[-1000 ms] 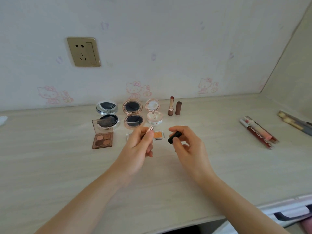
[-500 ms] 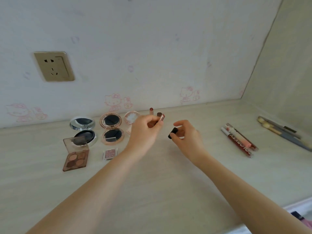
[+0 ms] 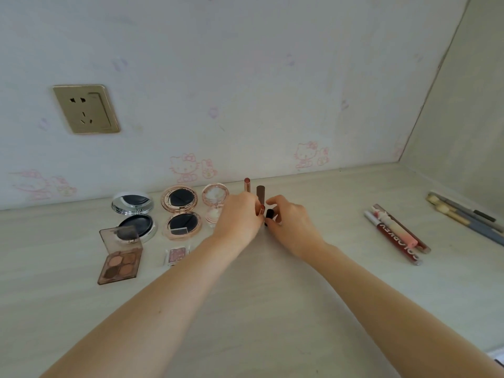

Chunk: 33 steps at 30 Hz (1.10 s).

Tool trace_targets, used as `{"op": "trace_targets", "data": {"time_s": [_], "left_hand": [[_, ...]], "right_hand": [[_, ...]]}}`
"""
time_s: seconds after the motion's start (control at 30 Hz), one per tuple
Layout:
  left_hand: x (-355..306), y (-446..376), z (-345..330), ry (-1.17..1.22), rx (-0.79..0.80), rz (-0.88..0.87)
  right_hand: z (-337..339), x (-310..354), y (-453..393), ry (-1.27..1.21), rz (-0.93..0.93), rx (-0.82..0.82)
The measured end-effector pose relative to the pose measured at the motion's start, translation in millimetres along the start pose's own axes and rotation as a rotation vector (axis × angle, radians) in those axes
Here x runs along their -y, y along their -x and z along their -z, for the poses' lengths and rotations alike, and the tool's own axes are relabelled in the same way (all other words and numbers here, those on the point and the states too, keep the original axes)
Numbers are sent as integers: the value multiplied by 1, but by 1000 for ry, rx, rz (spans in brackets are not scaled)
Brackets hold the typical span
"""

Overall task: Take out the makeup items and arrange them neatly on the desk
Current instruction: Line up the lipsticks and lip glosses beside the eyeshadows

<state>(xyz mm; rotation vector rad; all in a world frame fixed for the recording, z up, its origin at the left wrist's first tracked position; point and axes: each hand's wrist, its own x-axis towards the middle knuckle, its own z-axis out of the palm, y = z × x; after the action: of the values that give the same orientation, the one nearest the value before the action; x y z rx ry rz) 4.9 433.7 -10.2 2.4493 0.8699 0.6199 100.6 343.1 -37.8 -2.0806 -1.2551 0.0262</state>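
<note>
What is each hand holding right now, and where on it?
Left hand pinches an open lipstick by its lower tube; right hand pinches its black cap by the sides.

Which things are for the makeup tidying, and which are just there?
For the job: lipstick in left hand; black cap in right hand; compacts; eyeshadow palette; lip glosses; brushes.
Just there: wall socket; stickers.

At the upper left of the frame we see a gold rectangular wall socket (image 3: 86, 109) set in pale wallpaper (image 3: 245, 77) printed with faint pink cartoon cats (image 3: 183, 167). Below them lies the light wood-grain surface (image 3: 272, 309).
</note>
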Motion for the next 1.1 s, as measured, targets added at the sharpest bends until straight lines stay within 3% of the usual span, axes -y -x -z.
{"op": "trace_targets", "data": {"time_s": [0.27, 0.57, 1.1], "left_hand": [[-6, -9, 6, -149, 86, 43], [-1, -24, 4, -117, 78, 125], [0, -32, 4, -152, 69, 115]], "right_hand": [[-4, -3, -3, 9, -59, 39], [-7, -7, -20, -3, -95, 48], [-16, -10, -32, -29, -149, 20]]}}
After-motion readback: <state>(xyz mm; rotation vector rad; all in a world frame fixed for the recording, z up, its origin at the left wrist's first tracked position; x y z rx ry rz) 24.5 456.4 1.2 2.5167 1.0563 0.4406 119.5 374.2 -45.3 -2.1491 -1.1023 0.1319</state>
